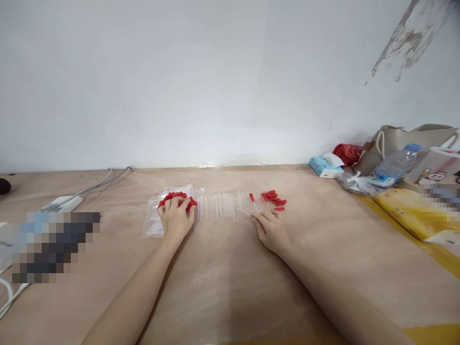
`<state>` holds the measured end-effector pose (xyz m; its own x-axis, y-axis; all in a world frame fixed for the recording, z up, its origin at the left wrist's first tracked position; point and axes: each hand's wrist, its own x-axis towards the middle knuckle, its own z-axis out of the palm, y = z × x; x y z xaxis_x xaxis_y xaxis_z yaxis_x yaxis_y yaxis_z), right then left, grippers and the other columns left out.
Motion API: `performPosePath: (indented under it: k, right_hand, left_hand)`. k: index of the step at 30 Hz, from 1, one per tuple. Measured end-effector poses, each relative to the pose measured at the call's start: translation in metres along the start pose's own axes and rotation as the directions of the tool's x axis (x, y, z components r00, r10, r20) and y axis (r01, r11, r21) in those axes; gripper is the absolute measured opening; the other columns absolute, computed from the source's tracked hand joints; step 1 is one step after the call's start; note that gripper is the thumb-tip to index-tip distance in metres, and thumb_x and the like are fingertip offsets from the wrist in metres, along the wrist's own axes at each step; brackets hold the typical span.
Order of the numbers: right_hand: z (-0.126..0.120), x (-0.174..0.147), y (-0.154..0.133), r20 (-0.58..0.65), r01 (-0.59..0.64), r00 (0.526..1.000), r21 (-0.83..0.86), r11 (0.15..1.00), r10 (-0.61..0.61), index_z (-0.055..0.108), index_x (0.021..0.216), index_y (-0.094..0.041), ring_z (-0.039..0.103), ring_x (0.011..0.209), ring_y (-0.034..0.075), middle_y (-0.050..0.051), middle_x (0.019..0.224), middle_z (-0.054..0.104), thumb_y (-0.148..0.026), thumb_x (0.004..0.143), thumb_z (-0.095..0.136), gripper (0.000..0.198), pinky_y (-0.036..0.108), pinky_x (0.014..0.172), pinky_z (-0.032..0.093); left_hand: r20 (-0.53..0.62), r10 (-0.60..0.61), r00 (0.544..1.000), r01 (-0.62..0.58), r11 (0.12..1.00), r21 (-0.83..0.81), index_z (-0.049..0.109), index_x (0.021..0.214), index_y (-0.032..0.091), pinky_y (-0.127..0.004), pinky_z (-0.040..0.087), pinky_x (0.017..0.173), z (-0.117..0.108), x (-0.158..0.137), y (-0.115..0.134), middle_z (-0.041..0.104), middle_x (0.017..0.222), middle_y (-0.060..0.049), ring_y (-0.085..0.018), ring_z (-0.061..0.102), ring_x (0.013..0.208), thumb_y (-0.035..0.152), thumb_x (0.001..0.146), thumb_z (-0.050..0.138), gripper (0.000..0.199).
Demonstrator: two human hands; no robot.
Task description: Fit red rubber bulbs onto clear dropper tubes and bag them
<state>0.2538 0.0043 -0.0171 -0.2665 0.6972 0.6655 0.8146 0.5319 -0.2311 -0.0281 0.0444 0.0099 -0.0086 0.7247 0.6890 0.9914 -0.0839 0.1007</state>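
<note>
My left hand (176,217) rests on a pile of red rubber bulbs (175,195) with its fingers bent into it, closed on a bulb; its fingertips are partly hidden. The pile lies on clear plastic bags (154,223). My right hand (270,229) pinches one thin clear dropper tube (243,211), its free end pointing left. Between the hands, several clear dropper tubes (215,206) lie side by side in a row. Beyond my right hand are several droppers with red bulbs (273,197) fitted on clear tubes. One more red-tipped dropper (251,197) lies slightly left of them.
At the far right stand a tissue pack (325,166), a plastic bottle (397,163), paper bags (424,136) and a yellow package (413,213). A power strip (66,204) with cables lies on the left, near a blurred-out item. Brown paper (201,287) covers the table, which meets a white wall.
</note>
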Motion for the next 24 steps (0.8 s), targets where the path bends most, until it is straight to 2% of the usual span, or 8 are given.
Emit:
performPosePath:
  k: [7, 12, 18, 21, 24]
  right_hand:
    - [0.001, 0.0, -0.001, 0.018, -0.001, 1.0, 0.039, 0.999, 0.0, 0.06, 0.09, -0.018, 0.055, 0.073, 0.014, 0.004, 0.078, 0.061, -0.02, 0.087, 0.04, 0.02, 0.032, 0.08, 0.028]
    - [0.0, 0.0, 0.0, 0.048, -0.008, 0.999, 0.042, 0.999, 0.006, 0.06, 0.089, -0.018, 0.055, 0.073, 0.014, 0.003, 0.077, 0.06, -0.02, 0.087, 0.04, 0.02, 0.032, 0.08, 0.029]
    - [0.001, 0.0, 0.0, 0.061, -0.007, 0.998, 0.062, 0.998, 0.003, 0.059, 0.089, -0.018, 0.054, 0.074, 0.014, 0.003, 0.078, 0.06, -0.019, 0.086, 0.041, 0.018, 0.033, 0.081, 0.029]
    - [0.0, 0.0, 0.0, 0.066, -0.007, 0.998, 0.069, 0.998, 0.003, 0.059, 0.088, -0.018, 0.054, 0.074, 0.014, 0.003, 0.077, 0.06, -0.019, 0.086, 0.041, 0.018, 0.033, 0.08, 0.029]
    - [0.0, 0.0, 0.0, 0.063, -0.015, 0.998, 0.089, 0.996, 0.009, 0.057, 0.087, -0.018, 0.054, 0.072, 0.014, 0.003, 0.078, 0.06, -0.019, 0.086, 0.041, 0.017, 0.033, 0.079, 0.031]
  left_hand:
    - [0.025, 0.024, 0.999, -0.024, 1.0, 0.02, 0.066, 0.083, 0.019, -0.042, 0.023, 0.079, 0.006, 0.003, -0.002, 0.06, 0.096, -0.01, -0.029, 0.044, 0.094, 0.029, 0.08, 0.047, 0.022]
    - [0.02, 0.007, 1.0, -0.007, 1.0, 0.019, 0.062, 0.089, 0.018, -0.045, 0.018, 0.086, 0.002, 0.004, 0.0, 0.064, 0.093, -0.01, -0.028, 0.046, 0.091, 0.03, 0.083, 0.041, 0.024]
    - [0.018, -0.021, 1.0, 0.02, 0.999, 0.043, 0.058, 0.082, 0.018, -0.047, 0.015, 0.09, -0.005, 0.004, 0.005, 0.066, 0.082, -0.008, -0.026, 0.049, 0.087, 0.031, 0.084, 0.04, 0.022]
    - [0.007, -0.048, 0.999, 0.048, 0.999, 0.004, 0.057, 0.081, 0.019, -0.048, 0.016, 0.09, -0.006, 0.005, 0.005, 0.066, 0.081, -0.008, -0.026, 0.05, 0.087, 0.031, 0.083, 0.041, 0.02]
    - [-0.007, -0.105, 0.994, 0.103, 0.986, -0.133, 0.056, 0.085, 0.018, -0.049, 0.022, 0.089, -0.007, 0.008, 0.005, 0.065, 0.084, -0.008, -0.027, 0.052, 0.089, 0.029, 0.083, 0.041, 0.018]
